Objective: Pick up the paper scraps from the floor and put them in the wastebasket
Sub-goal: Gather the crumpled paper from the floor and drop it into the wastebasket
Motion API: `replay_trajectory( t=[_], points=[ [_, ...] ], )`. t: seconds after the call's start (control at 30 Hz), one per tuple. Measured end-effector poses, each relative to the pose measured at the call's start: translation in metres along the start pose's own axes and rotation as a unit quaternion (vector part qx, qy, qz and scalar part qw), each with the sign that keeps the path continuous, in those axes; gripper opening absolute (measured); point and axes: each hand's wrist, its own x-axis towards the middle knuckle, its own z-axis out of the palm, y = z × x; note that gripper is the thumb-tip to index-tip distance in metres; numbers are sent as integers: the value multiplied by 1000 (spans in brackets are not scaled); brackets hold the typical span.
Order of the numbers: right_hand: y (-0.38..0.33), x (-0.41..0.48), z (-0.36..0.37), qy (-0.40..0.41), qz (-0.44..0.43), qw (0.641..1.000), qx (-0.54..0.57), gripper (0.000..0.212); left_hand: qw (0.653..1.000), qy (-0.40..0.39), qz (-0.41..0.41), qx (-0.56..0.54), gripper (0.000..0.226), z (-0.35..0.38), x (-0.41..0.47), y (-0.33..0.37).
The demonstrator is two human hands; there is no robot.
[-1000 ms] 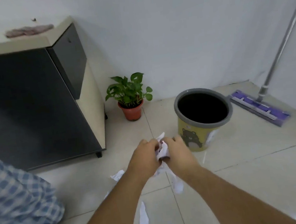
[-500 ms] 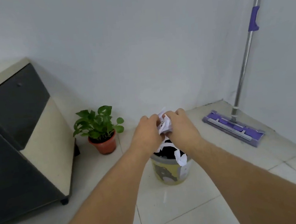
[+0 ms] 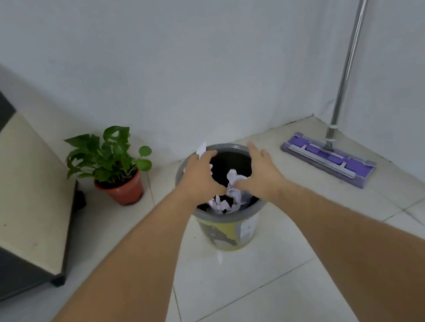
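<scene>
Both hands over wastebasket [image 3: 227, 213] mouth: left hand [image 3: 199, 177] and right hand [image 3: 259, 172] fingers spread wide, releasing paper scraps [image 3: 232, 187] so they drop inside; one scrap [image 3: 201, 149] at far-left rim.

Crumpled white paper scraps [image 3: 235, 184] in a matt grey-rimmed plastic wastebasket [image 3: 229, 235]; glossy floor tiles [image 3: 245, 288]; shiny metal mop handle [image 3: 348, 62], upper right.

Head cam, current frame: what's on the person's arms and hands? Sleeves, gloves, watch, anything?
Nothing worn that shows. Both forearms are bare from the bottom edge of the frame up to the wrists, with no sleeve cuffs in view. The left hand and right hand are bare: no gloves, rings, watch, bands, tape or markers on the visible sides. The upper arms are out of frame.
</scene>
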Motion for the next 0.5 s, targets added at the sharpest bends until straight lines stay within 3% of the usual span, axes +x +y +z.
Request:
replay_trajectory(
  t=[0.1,0.2,0.33,0.5],
  points=[
    [-6,-11,10,39,-20,995,84,89,999,37,8,-39,87,-14,-11,-14],
    [-25,-31,29,48,-27,988,144,78,994,72,-33,-70,76,-37,-41,-38],
    [-63,-74,70,71,-66,971,218,66,988,105,-96,-58,79,-68,-96,-97],
    [-80,-127,162,-17,-69,972,226,63,971,88,-215,-48,81,-76,-188,-200]
  ],
)
